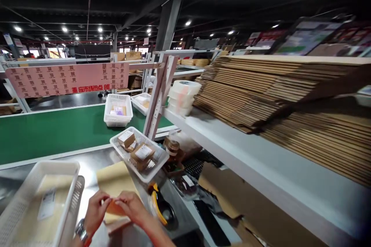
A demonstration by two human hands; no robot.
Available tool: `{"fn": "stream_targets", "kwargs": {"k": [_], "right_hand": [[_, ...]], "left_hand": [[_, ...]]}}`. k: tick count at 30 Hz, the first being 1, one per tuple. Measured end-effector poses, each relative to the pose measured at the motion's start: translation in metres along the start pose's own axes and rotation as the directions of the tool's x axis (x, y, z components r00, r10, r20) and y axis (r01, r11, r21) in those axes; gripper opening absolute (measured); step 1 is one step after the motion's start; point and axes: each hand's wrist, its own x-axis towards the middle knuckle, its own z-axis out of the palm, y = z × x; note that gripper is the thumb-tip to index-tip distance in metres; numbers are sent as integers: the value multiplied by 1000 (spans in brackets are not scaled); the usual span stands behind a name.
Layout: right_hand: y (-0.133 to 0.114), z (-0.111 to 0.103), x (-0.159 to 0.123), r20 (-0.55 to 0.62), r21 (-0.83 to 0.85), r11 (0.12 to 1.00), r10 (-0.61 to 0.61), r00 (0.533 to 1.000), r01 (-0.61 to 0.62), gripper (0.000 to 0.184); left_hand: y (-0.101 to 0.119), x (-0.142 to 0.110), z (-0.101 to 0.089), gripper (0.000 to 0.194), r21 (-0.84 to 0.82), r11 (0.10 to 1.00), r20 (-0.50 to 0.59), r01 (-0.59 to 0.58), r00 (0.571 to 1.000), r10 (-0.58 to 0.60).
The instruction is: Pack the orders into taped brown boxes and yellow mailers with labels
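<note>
My left hand (95,212), with a watch on its wrist, and my right hand (131,207) meet at the bottom of the view, both pinched on the near edge of a flat tan envelope (114,179) that lies on the steel worktop (89,170). A white basket (26,208) holding a flat yellowish packet with a label sits just left of my left hand. A second white basket (156,162) with small labelled cardboard boxes stands tilted just beyond the envelope.
A green conveyor belt (52,131) runs behind, carrying two white baskets (118,110). A white shelf (261,162) at the right bears a tall stack of flattened cartons (290,104). A black and yellow scanner (160,206), tape rolls (172,147) and loose cardboard lie beneath.
</note>
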Motion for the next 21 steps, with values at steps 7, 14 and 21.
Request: {"fn": "stream_targets", "kwargs": {"k": [7, 14, 21], "right_hand": [[-18, -24, -9, -90, 205, 971, 146, 985, -125, 39], [-46, -35, -12, -248, 177, 983, 2, 969, 44, 44], [-57, -39, -10, -207, -66, 979, -204, 957, 195, 40]], "left_hand": [[54, 27, -9, 53, -70, 988, -18, -139, 990, 138], [73, 28, -14, 39, -83, 985, 25, -155, 987, 157], [69, 15, -3, 49, -94, 983, -77, -159, 985, 152]]}}
